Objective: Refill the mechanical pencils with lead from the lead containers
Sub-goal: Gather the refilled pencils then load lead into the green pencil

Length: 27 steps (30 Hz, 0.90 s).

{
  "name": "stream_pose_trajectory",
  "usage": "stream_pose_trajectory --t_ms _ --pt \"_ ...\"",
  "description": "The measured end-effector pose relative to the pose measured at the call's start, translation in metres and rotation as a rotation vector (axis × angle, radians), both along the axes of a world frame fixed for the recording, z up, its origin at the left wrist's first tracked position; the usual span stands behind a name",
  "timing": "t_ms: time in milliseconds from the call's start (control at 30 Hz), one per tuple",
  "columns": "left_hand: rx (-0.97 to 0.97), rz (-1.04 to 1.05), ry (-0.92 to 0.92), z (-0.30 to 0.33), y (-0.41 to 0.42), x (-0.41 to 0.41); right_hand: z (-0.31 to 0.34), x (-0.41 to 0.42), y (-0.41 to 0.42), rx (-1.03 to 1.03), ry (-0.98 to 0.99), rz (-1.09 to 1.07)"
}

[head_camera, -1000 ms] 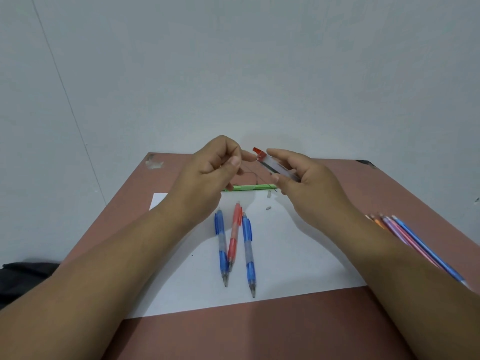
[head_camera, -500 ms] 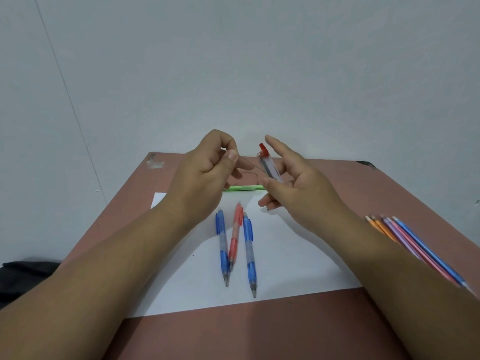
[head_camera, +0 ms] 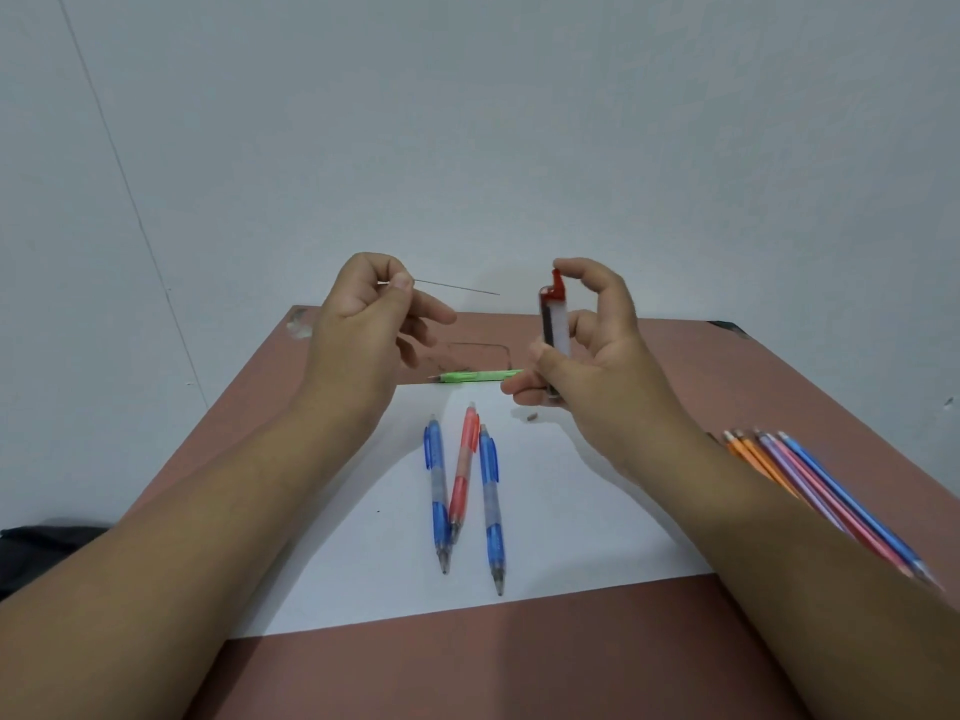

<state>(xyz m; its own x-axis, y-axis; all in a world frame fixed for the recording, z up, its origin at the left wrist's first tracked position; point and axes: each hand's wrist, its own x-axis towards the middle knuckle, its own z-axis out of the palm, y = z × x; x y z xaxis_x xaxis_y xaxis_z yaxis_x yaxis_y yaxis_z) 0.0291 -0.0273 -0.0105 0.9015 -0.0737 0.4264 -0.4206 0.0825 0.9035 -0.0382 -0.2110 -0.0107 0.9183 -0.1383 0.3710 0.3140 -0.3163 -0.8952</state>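
Note:
My left hand (head_camera: 366, 324) pinches a thin lead (head_camera: 457, 288) between thumb and forefinger, and the lead points right, in the air. In my right hand (head_camera: 602, 350) a clear lead container (head_camera: 555, 330) with a red cap stands upright, with the forefinger on the cap. Below the hands, two blue mechanical pencils (head_camera: 438, 504) (head_camera: 491, 509) and a red one (head_camera: 464, 472) lie on a white sheet (head_camera: 571, 543). A green mechanical pencil (head_camera: 475, 377) lies across the sheet's far edge.
The brown table (head_camera: 467, 672) meets a pale wall at its far edge. Several coloured pencils (head_camera: 810, 485) lie at the right, partly under my right forearm. A small cap or eraser piece (head_camera: 531, 418) sits on the sheet. Dark cloth (head_camera: 36, 553) shows at the left.
My hands have moved apart. The left hand has drawn a lead out of the container and moved left. The right hand has turned the container upright.

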Motion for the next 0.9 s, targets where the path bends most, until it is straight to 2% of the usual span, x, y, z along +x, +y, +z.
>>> stream_pose_trajectory --t_ms 133,333,900 --pt "-0.025 0.000 0.045 0.000 0.000 0.000 0.001 0.002 -0.003 0.189 -0.057 -0.064" --pt "-0.013 0.006 0.072 0.002 -0.003 -0.001 -0.001 0.004 -0.011 0.130 -0.091 -0.192" --pt "0.008 0.027 0.081 0.001 -0.003 -0.001 -0.010 0.004 -0.007 0.069 -0.034 -0.062"
